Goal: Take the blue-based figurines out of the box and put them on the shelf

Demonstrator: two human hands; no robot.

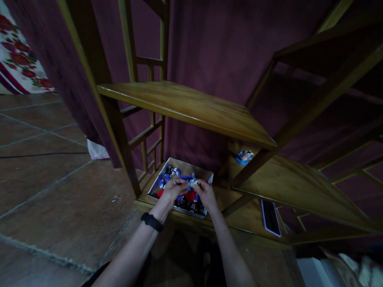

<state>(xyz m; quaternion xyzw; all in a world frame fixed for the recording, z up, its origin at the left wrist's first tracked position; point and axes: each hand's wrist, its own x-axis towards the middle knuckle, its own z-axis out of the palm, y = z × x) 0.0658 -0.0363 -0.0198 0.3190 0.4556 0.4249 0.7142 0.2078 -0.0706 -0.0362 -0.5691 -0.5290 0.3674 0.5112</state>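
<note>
Both my hands are together above a shallow white box (191,168) on the bottom board of the wooden shelf. Between their fingertips is a small blue-and-white figurine (193,181). My left hand (174,189) pinches it from the left, a dark band on that wrist. From the right, my right hand (206,193) has thumb and fingers closed on it. Several more small figurines (169,174) in blue, white, red and black lie in the box, partly covered by my hands. Dim light and small size hide the figurine's details.
A wooden shelf board (191,105) juts out above the box. Another blue-based figurine (244,157) stands on the stepped shelf behind an upright. A phone (270,217) with a pale edge lies to the right. A dark curtain (206,52) hangs behind; a thin cable (44,154) crosses the floor.
</note>
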